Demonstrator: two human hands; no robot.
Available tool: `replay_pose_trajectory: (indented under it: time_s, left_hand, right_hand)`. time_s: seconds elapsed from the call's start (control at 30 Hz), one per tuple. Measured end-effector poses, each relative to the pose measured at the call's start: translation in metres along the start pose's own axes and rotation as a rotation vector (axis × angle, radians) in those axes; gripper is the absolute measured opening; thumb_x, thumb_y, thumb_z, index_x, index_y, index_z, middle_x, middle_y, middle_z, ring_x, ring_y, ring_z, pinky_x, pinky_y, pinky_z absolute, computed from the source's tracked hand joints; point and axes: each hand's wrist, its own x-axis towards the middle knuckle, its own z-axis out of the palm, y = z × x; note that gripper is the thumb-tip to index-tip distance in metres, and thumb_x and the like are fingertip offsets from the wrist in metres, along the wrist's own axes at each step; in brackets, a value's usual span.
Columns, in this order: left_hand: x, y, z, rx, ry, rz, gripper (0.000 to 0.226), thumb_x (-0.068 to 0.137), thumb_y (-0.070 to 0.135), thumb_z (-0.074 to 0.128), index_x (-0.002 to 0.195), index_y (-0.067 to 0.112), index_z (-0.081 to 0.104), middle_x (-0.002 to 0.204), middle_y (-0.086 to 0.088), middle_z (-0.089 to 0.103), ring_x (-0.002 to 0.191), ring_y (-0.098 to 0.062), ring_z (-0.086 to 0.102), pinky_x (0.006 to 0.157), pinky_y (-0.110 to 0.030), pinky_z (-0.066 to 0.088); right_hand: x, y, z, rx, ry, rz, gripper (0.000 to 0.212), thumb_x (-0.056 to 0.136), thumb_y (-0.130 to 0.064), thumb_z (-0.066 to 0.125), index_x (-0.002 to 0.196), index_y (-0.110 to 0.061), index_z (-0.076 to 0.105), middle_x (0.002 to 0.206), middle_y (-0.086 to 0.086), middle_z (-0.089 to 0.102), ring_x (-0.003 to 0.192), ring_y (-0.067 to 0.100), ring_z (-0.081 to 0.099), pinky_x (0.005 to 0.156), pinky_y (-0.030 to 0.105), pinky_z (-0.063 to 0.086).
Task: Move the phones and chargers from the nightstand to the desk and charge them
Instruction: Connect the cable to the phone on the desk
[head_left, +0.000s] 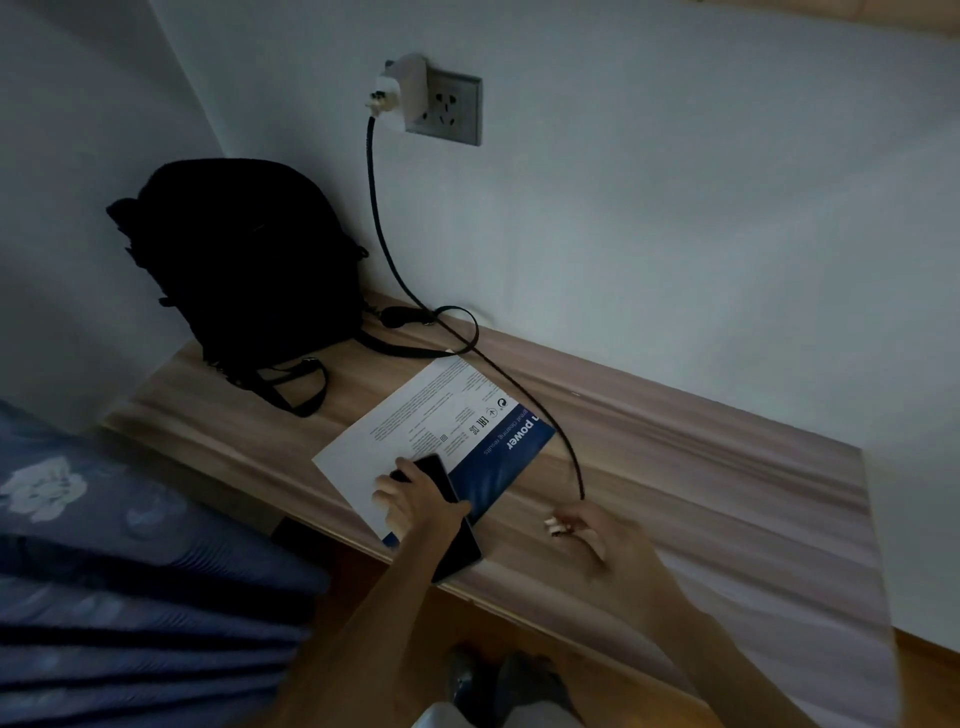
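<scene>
Down between my arms I see my feet (498, 680) on the wooden floor (930, 660), just short of the desk's near edge. Left of them the blue patterned bed (104, 571) comes right up to the desk (727, 499), leaving only a narrow gap where something dark and flat sits in shadow; I cannot tell what it is. To the right the wood-grain top runs bare all the way to its far end, so that side has plenty of room.

Pale walls meet in the corner behind a black backpack (244, 260), which stands at the left end of the desk with its straps spilling onto the wood. A printed sheet (431, 441), white with a blue band, lies angled near the front edge.

My left hand (415, 499) is curled down over a black phone (457, 530), fingers wrapped across its upper half, pressing it on the sheet's near corner; the phone's lower end juts past the desk's front edge. My right hand (587, 530) is blurred, hovering low over the bare wood just right of the phone, fingertips pinched on a small pale thing that looks like the cable's plug, though I cannot be sure. A black charging cable (519, 387) ends right at that hand; it runs back across the sheet, loops by the backpack straps and climbs the wall to a white charger (402, 88) plugged into the grey wall socket (452, 106).
</scene>
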Motion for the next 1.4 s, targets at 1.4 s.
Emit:
replay_pose_trajectory:
  time_s: [1.4]
  left_hand:
    - [-0.006, -0.011, -0.159, -1.318, 0.091, -0.108, 0.123, 0.032, 0.054, 0.089, 0.137, 0.009, 0.042, 0.127, -0.014, 0.058, 0.112, -0.028, 0.061, 0.093, -0.046, 0.057]
  right_hand:
    - [0.088, -0.091, 0.034, 0.299, 0.232, -0.072, 0.019, 0.084, -0.019, 0.077, 0.103, -0.016, 0.078, 0.081, -0.006, 0.071, 0.079, 0.002, 0.066, 0.065, 0.011, 0.052]
